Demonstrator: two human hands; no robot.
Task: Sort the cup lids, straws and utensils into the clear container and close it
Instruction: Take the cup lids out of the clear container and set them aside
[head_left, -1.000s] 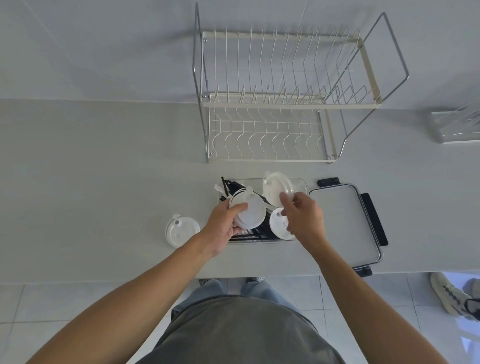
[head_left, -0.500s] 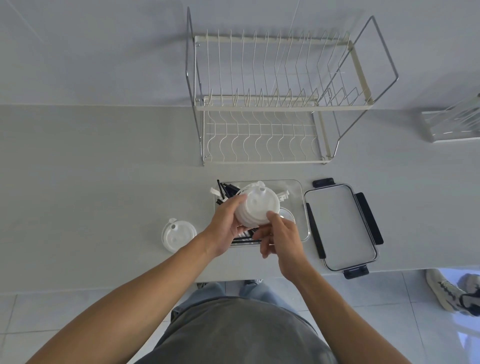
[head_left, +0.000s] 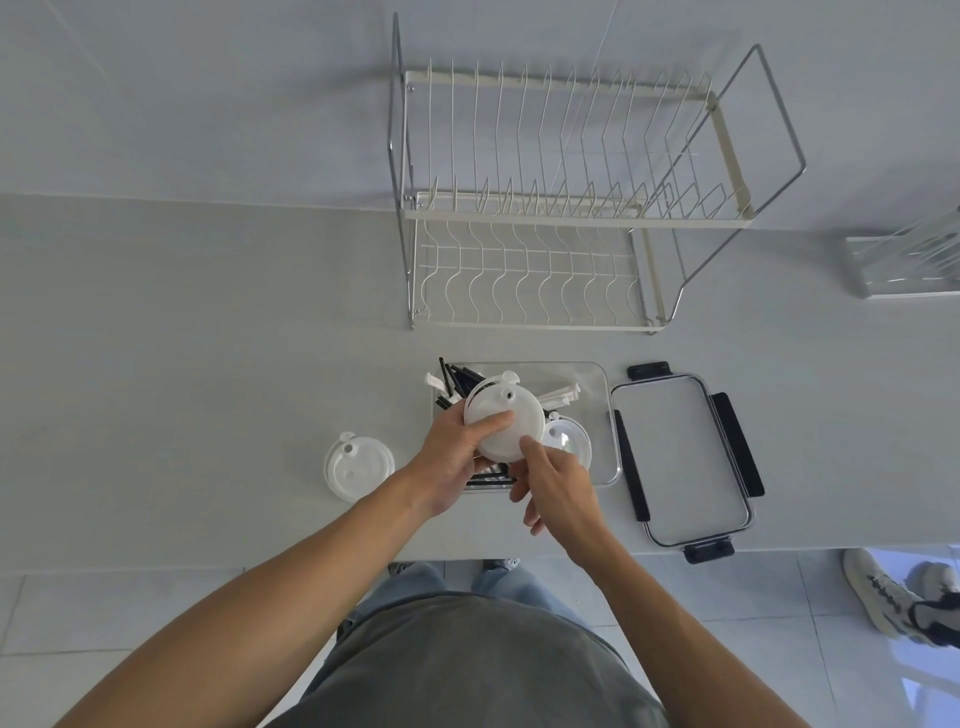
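Right hand: index fingertip pressed to near edge of lid stack, remaining fingers loosely spread.
Left hand: grips white cup lid stack, thumb on top, above clear container.
Container contents: black and white straws, one clear lid.
Loose lid: counter, left of container.
Container cover: right of container.
Dish rack: far side.

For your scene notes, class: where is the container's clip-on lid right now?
In the head view the container lid lies flat on the counter, right of the clear container, below the dish rack, with neither hand on it.
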